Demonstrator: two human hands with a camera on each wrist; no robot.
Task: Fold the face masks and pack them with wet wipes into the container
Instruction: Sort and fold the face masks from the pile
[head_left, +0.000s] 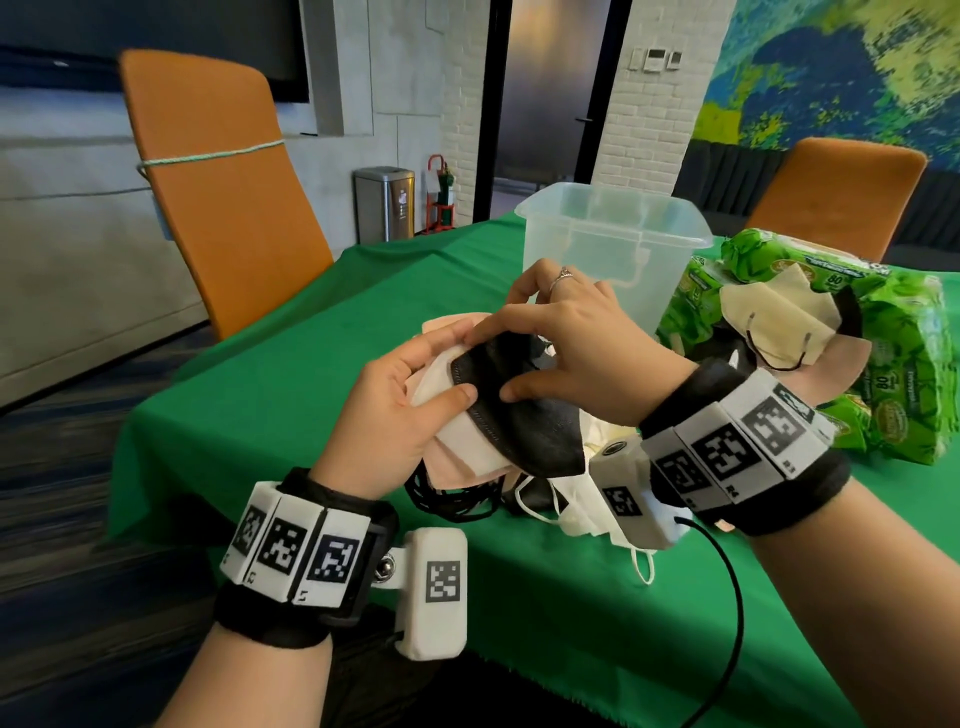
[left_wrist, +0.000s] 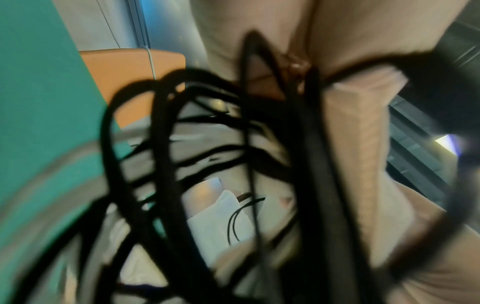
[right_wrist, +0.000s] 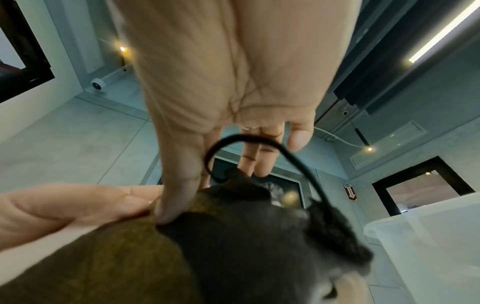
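**Soft masks, a stack in our hands**

We hold a small stack of folded face masks above the near edge of the green tablecloth (head_left: 311, 332). The black mask (head_left: 519, 415) lies on top, with a white mask (head_left: 452, 415) and pinkish ones under it. We judge all of them light, limp and easily creased — they take a fold but spring open unless pinched, so the stitched edge and the fold line look like the best places to take hold. The black ear loops (head_left: 447, 499) dangle below the stack in a tangle and fill the left wrist view; they could snag on the way into the box.

Our left hand (head_left: 400, 410) cups the stack from beneath, palm up, thumb curled over the white mask and touching the black one's edge. Our right hand (head_left: 576, 338) comes over the top, wrist arched, thumb pressing on the black mask while the fingers curl round its far side. The right wrist view shows that thumb pinching the dark fabric, one ear loop arcing free beside the fingers.

The clear container (head_left: 613, 244) stands upright behind our hands on the cloth, and we can see nothing in it. The green wet wipes packs (head_left: 893, 364) lie to its right, with a beige mask (head_left: 769, 322) draped over them. More white masks (head_left: 576, 499) lie on the cloth under our right wrist — not yet folded, by the look of them.
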